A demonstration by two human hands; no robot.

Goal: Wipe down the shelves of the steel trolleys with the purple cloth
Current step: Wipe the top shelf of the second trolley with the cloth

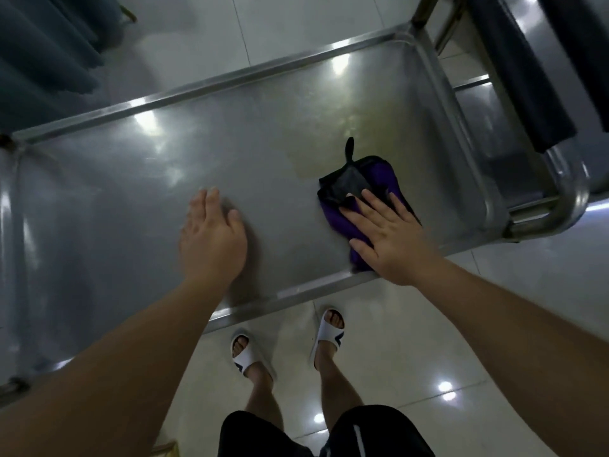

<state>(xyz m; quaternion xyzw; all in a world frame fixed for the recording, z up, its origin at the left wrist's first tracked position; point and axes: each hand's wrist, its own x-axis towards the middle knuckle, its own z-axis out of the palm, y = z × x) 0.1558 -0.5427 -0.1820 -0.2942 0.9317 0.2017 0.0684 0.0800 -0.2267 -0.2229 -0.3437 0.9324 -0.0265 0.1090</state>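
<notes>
Looking straight down onto the top shelf (230,153) of a steel trolley, a brushed metal tray with a raised rim all around, catching bright spots of ceiling light and showing a faint yellowish patch toward its far right area. The purple cloth (379,179) lies folded on the right part of that shelf, close to the near rim, with a dark, almost black panel on its upper fold and a thin dark tab sticking out from its far end. The right hand (389,235) lies flat on top of the cloth, fingers straight and spread, pressing down rather than curling round it. The left hand (211,235) is over the bare steel in the middle of the shelf, well apart from the cloth, fingers extended and relaxed, holding nothing; it is slightly blurred, so I cannot tell whether the palm touches the metal. At the right end a rounded tubular handle (573,192) bends around the trolley's corner, and past it sits a second steel trolley (514,103) with dark padding or fabric above it. The floor (395,357) is glossy pale tile mirroring the lamps. A dark teal curtain (43,44) hangs at top left. Below, 2 feet in white slides (329,331) with dark markings, and black shorts (329,433) with a pale stripe. No readable writing or brand anywhere.
</notes>
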